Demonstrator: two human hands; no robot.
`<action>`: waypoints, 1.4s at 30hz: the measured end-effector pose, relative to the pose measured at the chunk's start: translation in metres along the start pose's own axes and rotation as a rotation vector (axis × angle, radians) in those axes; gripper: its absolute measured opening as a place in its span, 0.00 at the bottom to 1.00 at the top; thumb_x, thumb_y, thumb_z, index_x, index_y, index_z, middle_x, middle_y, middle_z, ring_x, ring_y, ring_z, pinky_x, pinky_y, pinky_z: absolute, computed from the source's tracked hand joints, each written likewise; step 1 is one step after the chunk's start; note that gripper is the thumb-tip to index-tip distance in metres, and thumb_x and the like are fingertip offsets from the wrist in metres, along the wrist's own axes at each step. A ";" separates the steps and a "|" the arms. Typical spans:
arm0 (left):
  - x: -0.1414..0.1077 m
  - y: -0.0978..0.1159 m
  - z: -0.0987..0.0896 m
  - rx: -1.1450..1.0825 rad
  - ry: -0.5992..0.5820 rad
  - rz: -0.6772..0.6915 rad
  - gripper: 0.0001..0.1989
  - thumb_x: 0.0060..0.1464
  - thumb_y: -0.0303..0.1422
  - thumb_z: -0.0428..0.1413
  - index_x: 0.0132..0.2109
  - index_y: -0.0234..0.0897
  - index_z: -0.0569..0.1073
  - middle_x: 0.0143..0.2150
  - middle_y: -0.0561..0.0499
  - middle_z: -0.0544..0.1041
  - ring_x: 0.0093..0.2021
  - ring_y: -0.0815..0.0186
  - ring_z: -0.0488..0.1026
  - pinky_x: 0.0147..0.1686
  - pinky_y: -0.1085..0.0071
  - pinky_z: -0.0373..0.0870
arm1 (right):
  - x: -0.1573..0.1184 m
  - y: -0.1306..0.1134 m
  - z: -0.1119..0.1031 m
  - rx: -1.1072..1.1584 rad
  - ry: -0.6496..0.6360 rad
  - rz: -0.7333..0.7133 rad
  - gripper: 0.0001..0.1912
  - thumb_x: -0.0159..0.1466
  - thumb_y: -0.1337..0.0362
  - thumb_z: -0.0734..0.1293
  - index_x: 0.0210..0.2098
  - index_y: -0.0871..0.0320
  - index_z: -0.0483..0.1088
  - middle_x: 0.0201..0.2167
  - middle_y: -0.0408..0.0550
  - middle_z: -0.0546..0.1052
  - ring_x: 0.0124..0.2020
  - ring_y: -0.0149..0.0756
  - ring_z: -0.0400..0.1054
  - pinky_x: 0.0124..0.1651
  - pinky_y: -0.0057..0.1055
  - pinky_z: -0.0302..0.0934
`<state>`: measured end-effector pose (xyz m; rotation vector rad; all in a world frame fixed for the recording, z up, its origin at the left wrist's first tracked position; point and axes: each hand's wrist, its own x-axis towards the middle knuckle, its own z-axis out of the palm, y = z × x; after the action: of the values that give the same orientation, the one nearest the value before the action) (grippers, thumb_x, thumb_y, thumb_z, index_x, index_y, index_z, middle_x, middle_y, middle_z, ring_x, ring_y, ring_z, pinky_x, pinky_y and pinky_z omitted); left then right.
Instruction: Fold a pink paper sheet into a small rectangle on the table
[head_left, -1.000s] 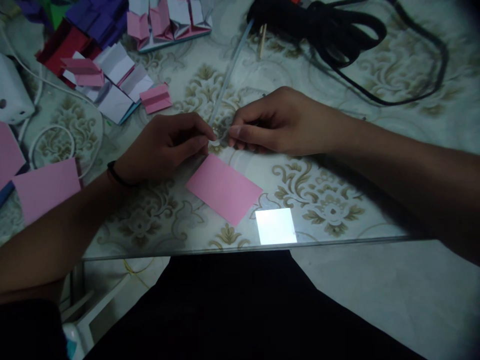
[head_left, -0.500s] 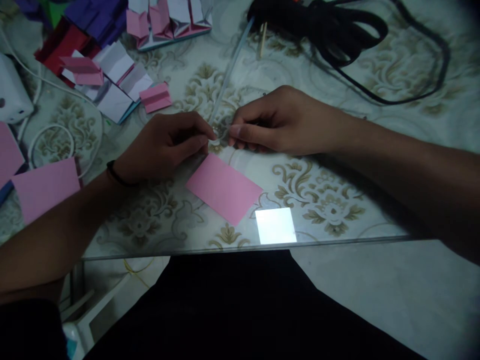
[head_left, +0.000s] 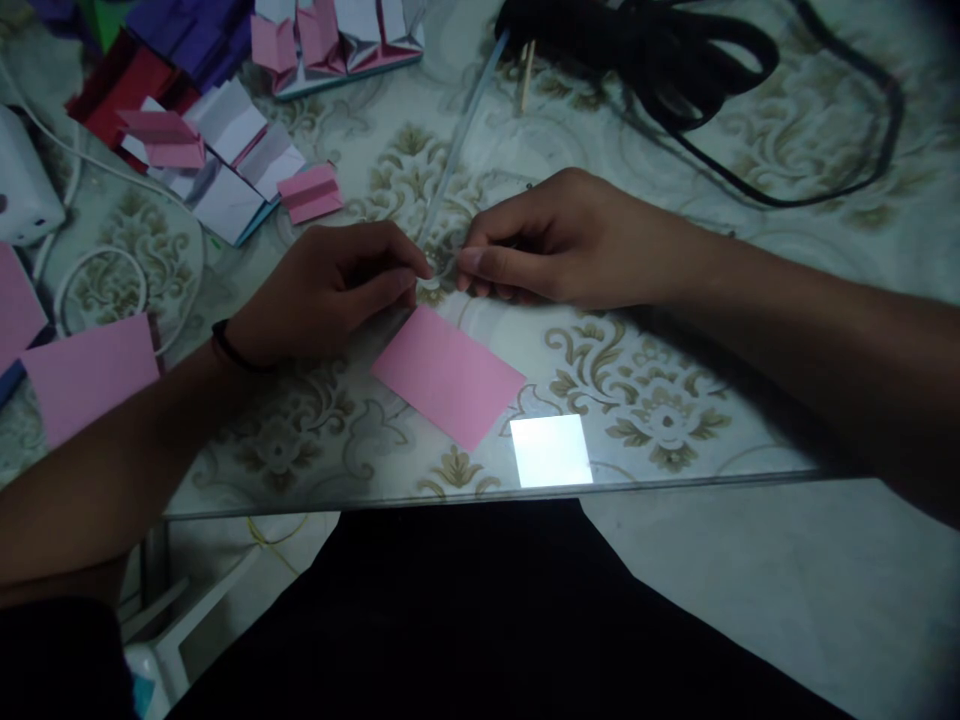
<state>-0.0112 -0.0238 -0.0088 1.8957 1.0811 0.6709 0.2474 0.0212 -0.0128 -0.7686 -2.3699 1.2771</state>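
A flat pink paper rectangle [head_left: 450,378] lies on the patterned tabletop [head_left: 667,400], just below my hands. My left hand [head_left: 345,285] is closed in a pinch at the paper's upper corner; what its fingertips hold, if anything, is too small to tell. To the right, my right hand [head_left: 540,245] is also pinched closed, with its fingertips a small gap from the left ones. A thin translucent stick [head_left: 461,145] runs from the black object at the top down to between the two hands.
Folded pink and white papers [head_left: 225,165], a small pink folded piece [head_left: 310,193], red and purple papers [head_left: 195,40] and a white power block [head_left: 26,180] with cable are at left. A coiled black cord [head_left: 690,65] lies at upper right.
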 end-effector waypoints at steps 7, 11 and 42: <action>0.000 -0.002 0.000 -0.020 -0.007 -0.016 0.07 0.65 0.38 0.62 0.44 0.42 0.82 0.34 0.50 0.82 0.33 0.63 0.79 0.34 0.67 0.75 | 0.001 -0.001 0.000 -0.004 0.004 0.004 0.15 0.73 0.57 0.66 0.34 0.59 0.76 0.24 0.42 0.75 0.24 0.27 0.64 0.31 0.28 0.57; 0.000 -0.002 -0.001 0.013 -0.006 0.002 0.06 0.65 0.36 0.61 0.45 0.42 0.82 0.34 0.51 0.82 0.32 0.65 0.78 0.34 0.67 0.76 | 0.000 -0.002 0.000 -0.003 0.005 0.010 0.15 0.72 0.57 0.66 0.34 0.58 0.76 0.24 0.42 0.75 0.24 0.28 0.64 0.31 0.29 0.57; 0.000 -0.002 0.000 0.022 -0.008 0.011 0.06 0.64 0.28 0.59 0.45 0.38 0.82 0.33 0.52 0.82 0.31 0.69 0.77 0.33 0.73 0.71 | 0.003 0.009 0.003 0.003 0.028 -0.117 0.19 0.73 0.53 0.67 0.34 0.61 0.77 0.23 0.42 0.75 0.24 0.25 0.64 0.29 0.25 0.57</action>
<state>-0.0121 -0.0232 -0.0103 1.9228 1.0774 0.6592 0.2464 0.0255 -0.0218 -0.6331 -2.3528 1.2142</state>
